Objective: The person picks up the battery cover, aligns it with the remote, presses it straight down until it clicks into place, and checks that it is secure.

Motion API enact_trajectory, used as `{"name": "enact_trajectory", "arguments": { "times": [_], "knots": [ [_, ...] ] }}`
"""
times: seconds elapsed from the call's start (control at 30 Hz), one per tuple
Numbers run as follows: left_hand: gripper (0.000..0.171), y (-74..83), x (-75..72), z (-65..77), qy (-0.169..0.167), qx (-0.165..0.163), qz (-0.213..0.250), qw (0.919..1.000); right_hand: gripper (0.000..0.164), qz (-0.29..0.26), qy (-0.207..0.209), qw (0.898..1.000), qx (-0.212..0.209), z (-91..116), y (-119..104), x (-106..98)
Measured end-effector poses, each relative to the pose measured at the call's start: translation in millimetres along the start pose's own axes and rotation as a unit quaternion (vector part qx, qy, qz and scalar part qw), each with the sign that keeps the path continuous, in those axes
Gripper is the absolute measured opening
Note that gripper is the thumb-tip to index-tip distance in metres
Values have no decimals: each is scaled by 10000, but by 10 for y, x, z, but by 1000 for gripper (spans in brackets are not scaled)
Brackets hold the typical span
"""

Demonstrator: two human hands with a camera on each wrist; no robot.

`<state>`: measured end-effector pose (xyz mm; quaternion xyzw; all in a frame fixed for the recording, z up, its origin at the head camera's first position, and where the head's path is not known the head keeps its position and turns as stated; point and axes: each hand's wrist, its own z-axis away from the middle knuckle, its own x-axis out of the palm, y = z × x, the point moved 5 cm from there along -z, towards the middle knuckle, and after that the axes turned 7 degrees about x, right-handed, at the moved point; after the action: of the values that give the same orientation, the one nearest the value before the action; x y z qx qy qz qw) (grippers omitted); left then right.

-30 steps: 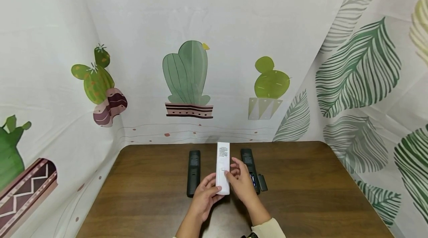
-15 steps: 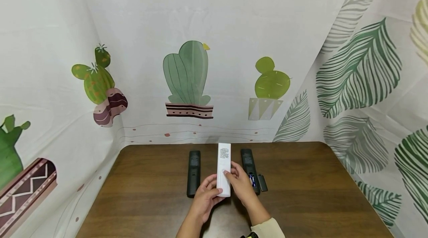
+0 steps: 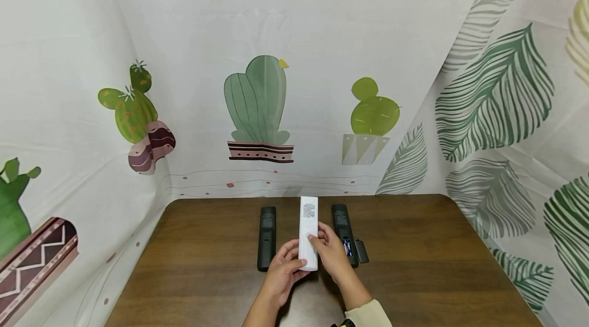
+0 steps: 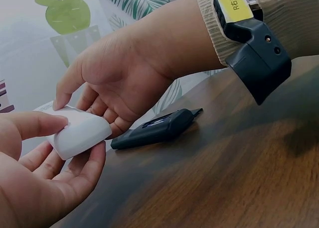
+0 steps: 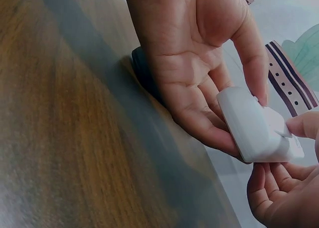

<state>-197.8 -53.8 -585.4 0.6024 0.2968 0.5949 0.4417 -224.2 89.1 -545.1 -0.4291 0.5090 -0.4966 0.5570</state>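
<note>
Back side up, a white remote control [image 3: 309, 222] is held above the table, printed label toward its far end. My left hand [image 3: 281, 275] grips its near end, thumb on top and fingers beneath. My right hand [image 3: 334, 258] has its thumb on the back cover and its fingers at the right edge. In the left wrist view, the rounded end of the white remote [image 4: 84, 138] faces the camera. To the right lies a black remote [image 3: 341, 220] with its battery compartment uncovered and batteries inside; its black cover [image 3: 362, 251] lies beside it.
Another black remote [image 3: 266, 240] lies back side up to the left of the hands. All rest on a brown wooden table [image 3: 202, 265]. A white cloth with cactus prints [image 3: 322, 61] hangs behind the table.
The white remote has shifted slightly right and toward me. My right fingers have come in against its right edge; the thumb stays on the cover. Over the last half second almost nothing moved.
</note>
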Motion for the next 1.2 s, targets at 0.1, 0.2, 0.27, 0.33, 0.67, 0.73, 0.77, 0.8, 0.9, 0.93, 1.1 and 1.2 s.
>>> {"name": "enact_trajectory", "arguments": {
  "times": [0.1, 0.2, 0.27, 0.33, 0.67, 0.73, 0.77, 0.8, 0.9, 0.93, 1.1, 1.2],
  "knots": [
    [60, 1, 1, 1, 4, 5, -5, 10000, 52, -15, 10, 10000, 30, 1, 4, 1],
    [60, 0, 0, 1, 7, 8, 0, 10000, 52, 10, 15, 10000, 40, -6, 14, 3],
    [60, -3, -2, 1, 3, 11, 6, 10000, 52, 15, 18, 10000, 77, -13, 23, 5],
    [60, -5, -3, 0, 7, 5, 10, 10000, 53, 18, 8, 10000, 91, -16, 28, 6],
    [59, -11, -7, -3, -11, 17, 26, 10000, 53, 31, 32, 9999, 114, -10, 17, 11],
    [59, -11, -7, -2, -9, 17, 18, 10000, 53, 57, 30, 9999, 119, -10, 18, 6],
    [59, -12, -7, 1, -6, 15, 13, 10000, 53, 60, 26, 9999, 111, -9, 17, 6],
    [60, -13, -8, 2, 2, 8, 7, 10000, 53, 55, 26, 9999, 121, -8, 19, 4],
    [59, -16, -9, 11, 0, 13, -14, 10000, 53, 43, 26, 9999, 102, -2, 18, 3],
    [59, -19, -10, 12, 5, 8, -17, 10000, 53, 24, 31, 9999, 113, -2, 20, 4],
    [59, -17, -10, 12, 17, 7, -18, 10000, 52, 18, 64, 9999, 112, -8, 20, 13],
    [59, -11, -8, 9, 19, 24, 12, 10000, 51, 14, 83, 9999, 136, 22, -43, 16]
  ]
}}
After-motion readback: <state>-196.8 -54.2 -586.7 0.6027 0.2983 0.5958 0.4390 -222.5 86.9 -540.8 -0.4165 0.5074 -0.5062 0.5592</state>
